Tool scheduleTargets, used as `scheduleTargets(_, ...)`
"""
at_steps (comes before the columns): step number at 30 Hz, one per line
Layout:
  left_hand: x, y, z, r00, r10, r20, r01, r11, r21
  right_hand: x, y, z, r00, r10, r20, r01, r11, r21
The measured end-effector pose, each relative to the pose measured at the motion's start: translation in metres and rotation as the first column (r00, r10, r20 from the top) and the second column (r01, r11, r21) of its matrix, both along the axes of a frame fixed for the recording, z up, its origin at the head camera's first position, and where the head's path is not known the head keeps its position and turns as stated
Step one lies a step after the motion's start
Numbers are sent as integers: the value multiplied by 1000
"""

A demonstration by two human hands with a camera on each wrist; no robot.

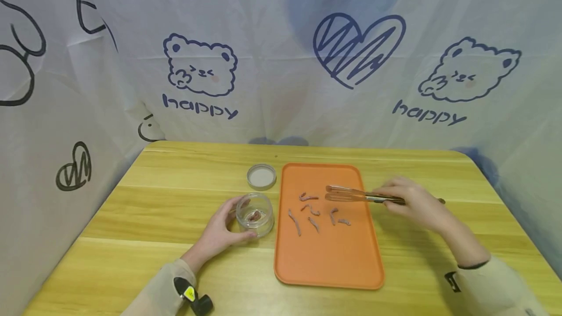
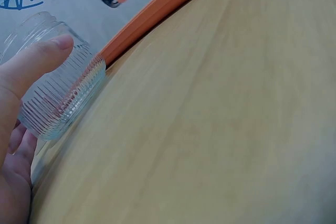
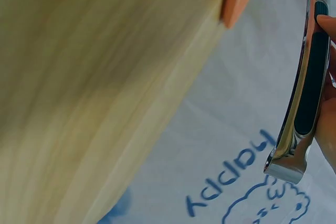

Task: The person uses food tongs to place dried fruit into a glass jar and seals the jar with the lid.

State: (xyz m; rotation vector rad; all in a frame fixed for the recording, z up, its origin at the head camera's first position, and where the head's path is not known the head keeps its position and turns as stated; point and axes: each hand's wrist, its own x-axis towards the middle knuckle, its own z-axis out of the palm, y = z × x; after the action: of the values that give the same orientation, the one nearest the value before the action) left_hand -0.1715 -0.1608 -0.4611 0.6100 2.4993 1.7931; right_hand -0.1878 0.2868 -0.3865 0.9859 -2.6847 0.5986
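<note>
My left hand [image 1: 224,228] grips a clear ribbed glass jar [image 1: 262,228] on the table, thumb at the front and fingers round the far left side. Inside lie a few reddish-brown pieces [image 1: 254,216]. In the left wrist view the thumb presses the glass jar [image 2: 52,106] near its top. My right hand [image 1: 410,198] holds metal tongs [image 1: 351,198] by their dark handles, the tips slightly apart above the orange tray [image 1: 329,267]. Several thin, brownish strips [image 1: 294,223] are scattered on the tray. The right wrist view shows the hinge end of the tongs [image 3: 310,87].
A round lid [image 1: 261,177] lies behind the jar, close to the tray's left edge. The wooden table [image 1: 184,169] has a patterned cloth [image 1: 272,87] hanging behind it and along both sides.
</note>
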Motion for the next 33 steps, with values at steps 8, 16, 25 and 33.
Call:
scheduleTargets(8, -8, -5, -17, 1000, 4, -4, -4, 1000, 24, -1, 16, -12, 1000, 14, -4, -14, 1000, 23)
scheduleTargets(16, -8, -5, -17, 1000, -2, -11, 2, 1000, 26, -2, 18, -21, 999, 34, 7, -35, 999, 29)
scheduleTargets(25, -9, -5, -19, 1000, 1, -13, 0, 1000, 30, -2, 18, -24, 999, 42, 22, -43, 998, 49)
scheduleTargets(33, -6, -4, -14, 1000, -2, -10, 2, 1000, 29, -2, 19, -24, 998, 29, 57, -31, 999, 35)
